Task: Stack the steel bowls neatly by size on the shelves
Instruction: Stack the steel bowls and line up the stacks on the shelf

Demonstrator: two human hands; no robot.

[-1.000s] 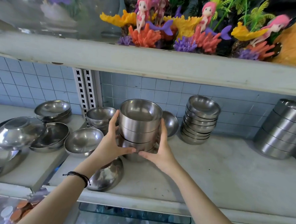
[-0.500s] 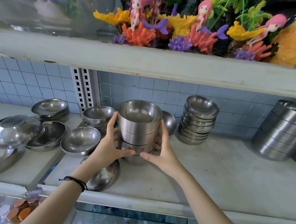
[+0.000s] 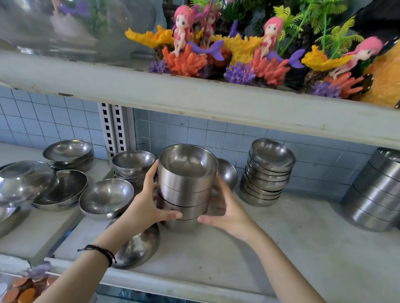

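Observation:
A stack of several straight-sided steel bowls [image 3: 186,178] stands on the middle of the white shelf [image 3: 281,254]. My left hand [image 3: 147,206] wraps its left side and my right hand [image 3: 228,211] wraps its right side, thumbs meeting at the front near the base. The stack leans slightly to the left. A tilted bowl [image 3: 225,174] leans behind it, partly hidden. Under my left forearm lies an overturned bowl [image 3: 139,248].
A neat stack of shallow bowls [image 3: 266,174] stands to the right, and a tall stack of larger bowls [image 3: 384,190] at the far right. Loose round bowls [image 3: 106,198] and small stacks [image 3: 132,164] crowd the left. The upper shelf edge [image 3: 197,102] hangs low overhead.
Both hands keep hold of the stack. It has tipped a little more to the left, and the view has shifted slightly.

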